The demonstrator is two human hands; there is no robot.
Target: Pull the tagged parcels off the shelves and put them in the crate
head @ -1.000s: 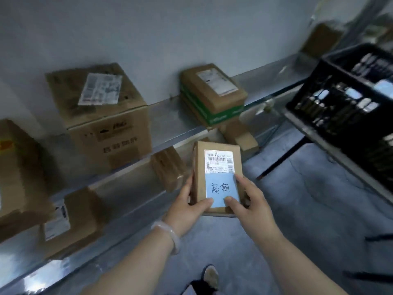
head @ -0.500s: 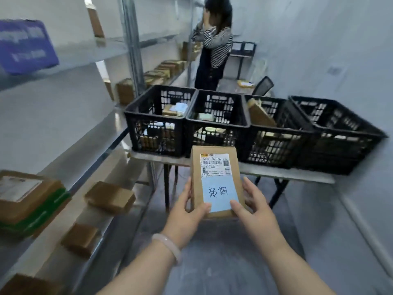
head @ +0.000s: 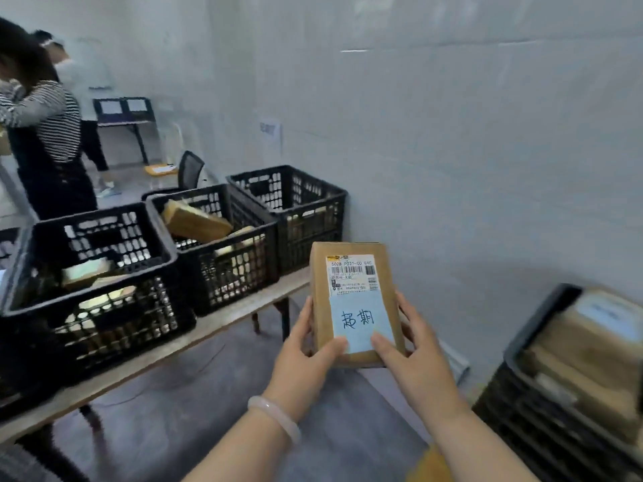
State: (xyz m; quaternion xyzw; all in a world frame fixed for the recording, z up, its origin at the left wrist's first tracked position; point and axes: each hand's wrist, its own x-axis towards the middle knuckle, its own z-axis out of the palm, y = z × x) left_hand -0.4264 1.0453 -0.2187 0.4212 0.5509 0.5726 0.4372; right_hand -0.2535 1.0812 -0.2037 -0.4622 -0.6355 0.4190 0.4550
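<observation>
I hold a small brown cardboard parcel [head: 323, 300] in front of me, with a white shipping label and a light blue handwritten tag on its top face. My left hand [head: 306, 363] grips its left side and near edge, thumb on the tag. My right hand [head: 410, 356] grips the right side, thumb also on the tag. A black plastic crate [head: 542, 387] holding brown parcels stands low at the right, close to my right arm. Three more black crates stand on a table to the left; the nearest crate [head: 104, 328] and the middle crate [head: 215, 269] hold parcels.
The far crate [head: 292, 200] sits at the table's [head: 222, 325] end by the grey wall. A person in a striped top [head: 45, 133] stands at the far left, another behind. A black chair [head: 189, 170] and a small desk stand beyond. Grey floor lies below my arms.
The view has swung right, away from the shelves, past the row of crates to the wall. The parcel stays in both hands; a crate at the lower right has come into view.
</observation>
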